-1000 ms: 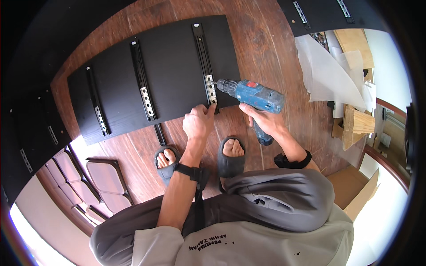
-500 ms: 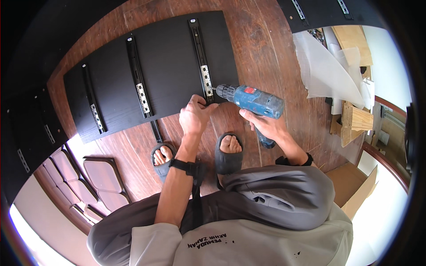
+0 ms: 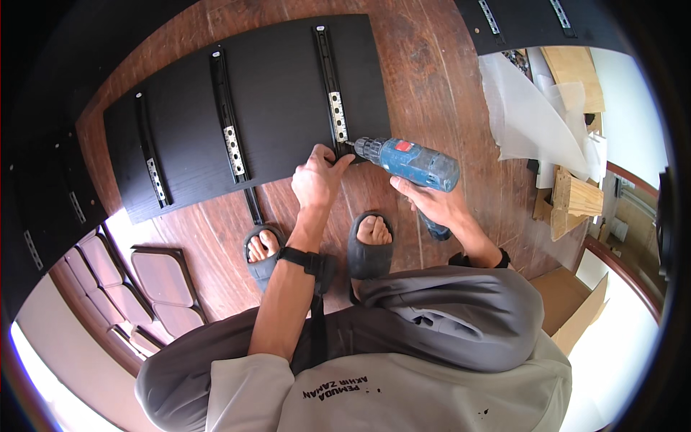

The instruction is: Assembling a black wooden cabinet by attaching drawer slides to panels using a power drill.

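Note:
A black board (image 3: 281,79) lies on the floor with several drawer slides across it. My left hand (image 3: 317,180) is at the near end of the right-hand drawer slide (image 3: 335,108), thumb and fingers closed about it by the board's edge. In my right hand (image 3: 435,205) is a blue cordless drill (image 3: 417,164), gripped by its handle and held sideways. The drill's chuck (image 3: 368,147) points left, its bit tip close to the slide and my left thumb. Whether the tip touches a screw cannot be made out.
The middle slide (image 3: 234,147) has a rail sticking out past the board toward my left foot. My sandalled feet (image 3: 371,245) stand close by. White foam sheeting (image 3: 529,108) and wood offcuts (image 3: 576,198) lie at the right. More black panels (image 3: 43,209) are at the left.
The board and its slides appear slightly higher in view. The bit tip now meets the near end of the right slide's perforated strip instead of its side. Both hands keep their hold.

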A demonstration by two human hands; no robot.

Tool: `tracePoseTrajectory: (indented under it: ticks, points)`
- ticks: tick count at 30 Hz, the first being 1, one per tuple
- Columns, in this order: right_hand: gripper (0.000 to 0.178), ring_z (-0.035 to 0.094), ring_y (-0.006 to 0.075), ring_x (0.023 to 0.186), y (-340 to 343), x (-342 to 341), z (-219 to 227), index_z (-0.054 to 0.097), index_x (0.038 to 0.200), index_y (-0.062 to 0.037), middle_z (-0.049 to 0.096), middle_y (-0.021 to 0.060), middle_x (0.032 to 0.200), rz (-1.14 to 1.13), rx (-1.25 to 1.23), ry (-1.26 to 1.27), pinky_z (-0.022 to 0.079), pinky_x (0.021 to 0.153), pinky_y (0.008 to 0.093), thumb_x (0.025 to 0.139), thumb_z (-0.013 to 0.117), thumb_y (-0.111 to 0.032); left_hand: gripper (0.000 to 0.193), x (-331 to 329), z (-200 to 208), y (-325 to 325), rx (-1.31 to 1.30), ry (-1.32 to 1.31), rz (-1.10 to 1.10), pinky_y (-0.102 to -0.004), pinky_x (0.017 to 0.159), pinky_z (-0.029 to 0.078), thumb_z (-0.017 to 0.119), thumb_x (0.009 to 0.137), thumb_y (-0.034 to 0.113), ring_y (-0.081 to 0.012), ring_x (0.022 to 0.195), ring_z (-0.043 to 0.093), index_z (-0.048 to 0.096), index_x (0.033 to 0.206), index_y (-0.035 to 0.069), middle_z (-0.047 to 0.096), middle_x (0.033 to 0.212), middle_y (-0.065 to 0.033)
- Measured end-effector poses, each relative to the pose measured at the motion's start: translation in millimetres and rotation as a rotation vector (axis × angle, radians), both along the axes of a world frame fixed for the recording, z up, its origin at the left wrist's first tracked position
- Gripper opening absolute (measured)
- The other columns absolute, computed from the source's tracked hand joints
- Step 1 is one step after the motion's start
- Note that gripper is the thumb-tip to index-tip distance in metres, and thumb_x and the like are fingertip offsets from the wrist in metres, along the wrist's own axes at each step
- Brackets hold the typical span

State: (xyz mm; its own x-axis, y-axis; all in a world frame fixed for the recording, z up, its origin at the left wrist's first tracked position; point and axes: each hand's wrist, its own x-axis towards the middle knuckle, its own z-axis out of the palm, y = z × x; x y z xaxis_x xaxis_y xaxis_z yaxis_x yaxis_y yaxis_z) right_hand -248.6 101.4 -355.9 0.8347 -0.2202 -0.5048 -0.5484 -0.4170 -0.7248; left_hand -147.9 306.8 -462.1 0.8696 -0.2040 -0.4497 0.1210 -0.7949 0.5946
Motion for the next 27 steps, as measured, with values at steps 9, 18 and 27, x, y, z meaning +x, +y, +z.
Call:
tracePoseTrajectory:
  ticks: [9,18,27]
  points:
    - [0.040,0.074,0.0282,0.095,3.4,4.6,-7.0,0.076,0.120,-0.0086,0.078,0.0127,0.105,0.056,-0.070,-0.033,0.057,0.085,0.0412,0.097,0.078,-0.041,0.048,6.8,-2.6,1.7,-0.034,0.125,0.000,-0.0459,0.073,0.061,0.083,0.085,0.056,-0.0369,0.078,0.076,0.072,0.094,0.010,0.077,0.079,-0.0129]
    - [0.036,0.074,0.0274,0.082,6.8,15.0,-0.4,0.075,0.119,-0.0080,0.077,0.0110,0.092,0.006,-0.009,0.139,0.058,0.077,0.0400,0.097,0.078,-0.037,0.045,6.4,-2.8,1.3,-0.075,0.068,0.006,-0.0343,0.060,0.058,0.085,0.087,0.049,-0.0190,0.055,0.072,0.071,0.090,0.007,0.071,0.061,-0.0045]
    - [0.026,0.074,0.0374,0.071,15.6,43.5,7.6,0.076,0.102,-0.0025,0.077,0.0183,0.087,0.283,-0.303,-0.202,0.059,0.066,0.0434,0.093,0.080,-0.027,0.037,5.0,-8.4,1.7,-0.057,-0.009,-0.002,-0.0359,0.063,0.060,0.084,0.088,0.044,-0.0218,0.056,0.074,0.073,0.092,0.008,0.074,0.065,-0.0071]
